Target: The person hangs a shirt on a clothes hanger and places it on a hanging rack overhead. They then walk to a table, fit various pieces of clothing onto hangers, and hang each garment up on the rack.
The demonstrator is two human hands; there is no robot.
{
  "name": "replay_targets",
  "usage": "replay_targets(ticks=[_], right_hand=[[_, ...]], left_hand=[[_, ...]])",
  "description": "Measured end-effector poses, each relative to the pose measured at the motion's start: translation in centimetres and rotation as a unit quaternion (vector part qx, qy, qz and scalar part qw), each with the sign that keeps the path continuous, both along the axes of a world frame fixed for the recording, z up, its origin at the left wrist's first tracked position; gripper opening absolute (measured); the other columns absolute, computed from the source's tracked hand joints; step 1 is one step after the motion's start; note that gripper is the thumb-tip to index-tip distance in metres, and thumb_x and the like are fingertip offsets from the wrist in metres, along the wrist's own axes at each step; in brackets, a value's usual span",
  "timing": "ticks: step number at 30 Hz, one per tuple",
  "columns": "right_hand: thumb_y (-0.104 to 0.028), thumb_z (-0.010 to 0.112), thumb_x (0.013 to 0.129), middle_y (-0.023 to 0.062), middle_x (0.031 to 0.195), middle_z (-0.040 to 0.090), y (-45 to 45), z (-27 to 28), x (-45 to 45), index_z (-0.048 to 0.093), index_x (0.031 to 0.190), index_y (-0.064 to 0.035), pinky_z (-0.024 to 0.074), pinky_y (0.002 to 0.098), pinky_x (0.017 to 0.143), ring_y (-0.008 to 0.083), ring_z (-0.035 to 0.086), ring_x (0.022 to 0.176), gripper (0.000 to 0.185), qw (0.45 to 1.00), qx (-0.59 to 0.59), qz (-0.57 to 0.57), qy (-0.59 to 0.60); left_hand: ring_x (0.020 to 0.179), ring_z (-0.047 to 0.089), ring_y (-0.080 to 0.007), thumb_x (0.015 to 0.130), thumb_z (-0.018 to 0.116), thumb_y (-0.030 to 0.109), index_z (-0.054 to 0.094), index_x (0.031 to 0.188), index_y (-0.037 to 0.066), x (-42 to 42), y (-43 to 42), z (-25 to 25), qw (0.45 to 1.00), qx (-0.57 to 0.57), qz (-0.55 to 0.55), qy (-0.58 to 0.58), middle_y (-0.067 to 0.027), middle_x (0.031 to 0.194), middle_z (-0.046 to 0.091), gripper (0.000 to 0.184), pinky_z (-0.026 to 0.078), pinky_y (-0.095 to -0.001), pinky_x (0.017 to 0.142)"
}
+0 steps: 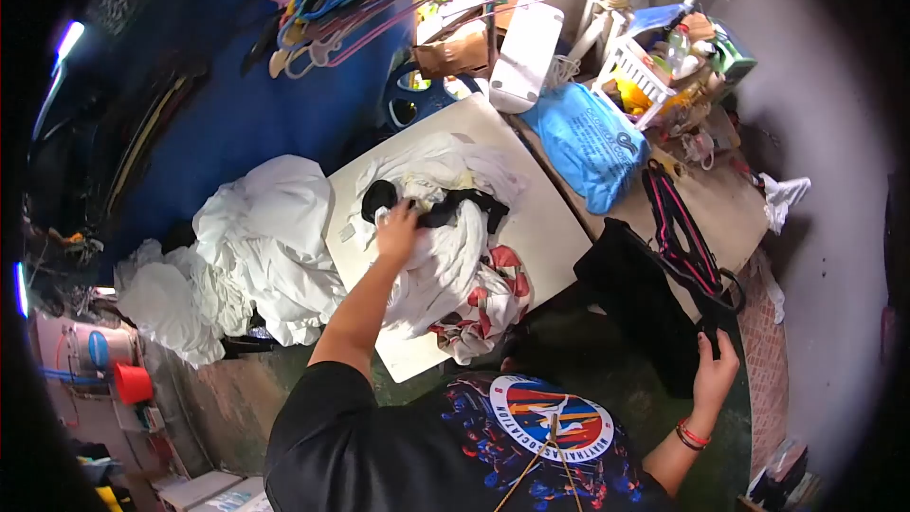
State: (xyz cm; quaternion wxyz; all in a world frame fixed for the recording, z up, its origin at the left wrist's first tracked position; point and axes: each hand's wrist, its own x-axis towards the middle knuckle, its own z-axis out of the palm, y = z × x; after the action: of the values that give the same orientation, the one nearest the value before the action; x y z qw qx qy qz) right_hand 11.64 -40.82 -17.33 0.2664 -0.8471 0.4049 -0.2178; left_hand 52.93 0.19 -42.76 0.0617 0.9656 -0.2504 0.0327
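My left hand [398, 233] reaches onto a heap of white cloth [441, 261] on a pale table [559, 228]. Its fingers touch a black cloth [445, 210] lying across the heap; whether they grip it cannot be made out. A red and white patterned cloth [498, 299] lies at the near side of the heap. On the right, my right hand [718, 365] has its fingers closed at the edge of a black garment [630, 299]. Beside that garment lies a black strap with pink edging [678, 237].
White bundles [270, 237] are piled left of the table. Hangers [351, 0] hang above it. At the back right are a blue bag [588, 147], a white basket [635, 85] with mixed items and a white device [526, 55]. A red bucket [133, 383] is at lower left.
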Motion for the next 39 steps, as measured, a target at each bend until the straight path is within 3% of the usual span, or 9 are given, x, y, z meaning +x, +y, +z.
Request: replay_targets(ticks=[5,16,18,23,25,29,31,35,39], right_hand=[[-0.013,0.062,0.088,0.0189,0.095,0.065,0.4,0.8,1.3,0.059,0.106,0.0107,0.0448,0.0295,0.081,0.0188,0.060,0.090,0.029,1.000,0.014,-0.006,-0.002],[-0.014,0.055,0.093,-0.0044,0.068,0.043,3.4,0.6,6.3,0.056,0.102,-0.0025,0.0301,0.0201,0.047,0.0038,0.035,0.053,0.014,0.920,0.342,0.126,-0.141],[-0.015,0.055,0.094,-0.0040,0.066,0.039,3.6,0.6,6.4,0.054,0.099,-0.0033,0.0305,0.0206,0.047,0.0044,0.034,0.052,0.013,0.902,0.379,0.132,-0.161],[-0.015,0.051,0.095,-0.0031,0.066,0.039,4.6,0.4,6.6,0.051,0.096,-0.0043,0.0301,0.0219,0.049,0.0061,0.035,0.052,0.011,0.881,0.391,0.136,-0.231],[-0.016,0.050,0.096,-0.0034,0.066,0.037,5.0,0.3,6.4,0.050,0.095,-0.0052,0.0292,0.0218,0.048,0.0060,0.033,0.051,0.011,0.872,0.397,0.135,-0.251],[-0.018,0.049,0.096,-0.0043,0.065,0.035,5.7,1.5,6.4,0.048,0.094,-0.0058,0.0263,0.0217,0.045,0.0051,0.031,0.049,0.013,0.870,0.401,0.130,-0.256],[-0.019,0.049,0.097,-0.0046,0.064,0.035,5.8,1.3,6.4,0.048,0.094,-0.0059,0.0250,0.0214,0.044,0.0047,0.030,0.048,0.013,0.870,0.404,0.134,-0.249],[-0.016,0.049,0.096,-0.0042,0.064,0.036,6.3,-0.5,7.2,0.048,0.096,-0.0057,0.0244,0.0203,0.043,0.0041,0.030,0.047,0.010,0.868,0.410,0.144,-0.242],[-0.010,0.051,0.094,-0.0035,0.065,0.039,6.3,-0.5,6.9,0.048,0.099,-0.0049,0.0250,0.0204,0.043,0.0041,0.032,0.048,0.008,0.856,0.430,0.147,-0.246]], left_hand=[[0.093,0.061,-0.0329,0.087,0.056,0.019,0.061,0.096,0.005,3.2,2.4,7.4,0.979,-0.159,0.076,0.101,-0.0175,0.086,0.062,0.017,0.046,-0.0447,0.082],[0.111,0.055,-0.0288,0.091,0.053,0.015,0.056,0.119,0.005,2.1,5.7,39.8,0.909,-0.335,0.035,-0.245,-0.0167,0.120,0.058,0.030,0.042,-0.0389,0.097],[0.099,0.062,-0.0240,0.094,0.052,0.019,0.059,0.109,0.001,0.1,4.7,45.3,0.582,-0.810,0.036,-0.051,-0.0125,0.110,0.063,0.024,0.050,-0.0382,0.087],[0.097,0.063,-0.0277,0.091,0.056,0.015,0.058,0.113,0.000,-3.7,8.5,50.1,0.504,-0.825,-0.156,-0.204,-0.0139,0.107,0.065,0.027,0.050,-0.0368,0.086],[0.091,0.064,-0.0264,0.086,0.059,0.011,0.058,0.109,-0.001,-3.4,11.1,49.3,0.750,-0.434,0.006,-0.499,-0.0123,0.102,0.066,0.027,0.051,-0.0363,0.079],[0.073,0.062,-0.0219,0.076,0.062,0.005,0.058,0.100,0.000,-5.7,10.7,51.9,0.733,-0.081,0.068,-0.672,-0.0099,0.087,0.066,0.025,0.049,-0.0368,0.065],[0.085,0.060,-0.0237,0.076,0.059,0.003,0.059,0.103,0.002,-2.8,14.7,51.6,0.780,-0.548,-0.129,-0.273,-0.0152,0.094,0.063,0.027,0.046,-0.0360,0.077],[0.103,0.056,-0.0273,0.085,0.053,0.010,0.056,0.114,-0.001,-4.0,3.6,42.1,0.889,-0.083,0.026,-0.449,-0.0197,0.109,0.060,0.031,0.041,-0.0357,0.093],[0.075,0.061,-0.0332,0.093,0.048,0.014,0.056,0.101,-0.003,-4.4,-1.2,43.4,0.892,-0.317,-0.109,-0.303,-0.0168,0.082,0.063,0.020,0.046,-0.0318,0.068]])
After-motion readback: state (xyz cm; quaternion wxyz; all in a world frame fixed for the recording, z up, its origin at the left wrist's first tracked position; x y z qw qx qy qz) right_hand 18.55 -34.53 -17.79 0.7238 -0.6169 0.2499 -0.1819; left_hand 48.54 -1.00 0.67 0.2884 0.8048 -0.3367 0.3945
